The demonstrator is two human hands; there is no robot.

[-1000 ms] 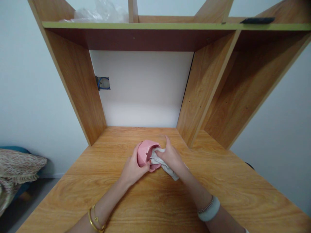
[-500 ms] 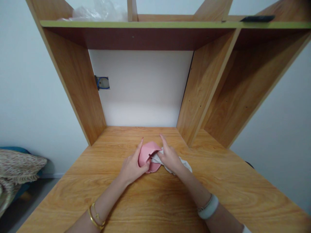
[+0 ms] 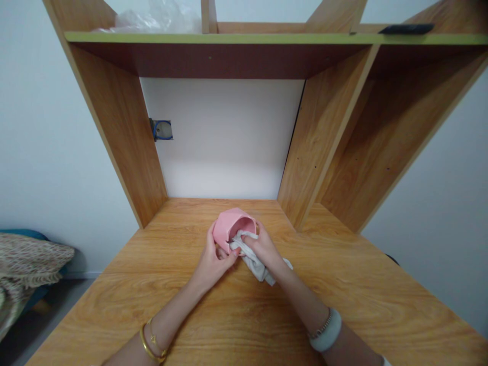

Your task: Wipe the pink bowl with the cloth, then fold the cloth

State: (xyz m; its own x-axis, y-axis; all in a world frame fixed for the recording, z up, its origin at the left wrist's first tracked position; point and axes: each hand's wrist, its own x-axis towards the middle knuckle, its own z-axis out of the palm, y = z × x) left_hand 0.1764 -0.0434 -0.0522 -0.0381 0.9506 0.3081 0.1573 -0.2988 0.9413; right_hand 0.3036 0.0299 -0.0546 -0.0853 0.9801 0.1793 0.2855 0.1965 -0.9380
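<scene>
A pink faceted container is tilted over the desk, its round opening turned toward me and to the right. My left hand grips its left side and lower edge, with the thumb near the rim. In my right hand is a whitish cloth, bunched at the container's mouth and partly inside it. The loose end of the cloth hangs down below the right hand and shows again past the wrist. Some of the right fingers are hidden behind the container's rim.
The wooden desk carries a hutch with side panels and an upper shelf. A clear plastic bag and a dark flat object lie up there. An open wall box with wires is at the back left. Woven fabric sits at far left.
The container has been turned so its opening faces me more, and it has risen slightly away from me. My right hand has moved closer in, pushing the cloth into the opening.
</scene>
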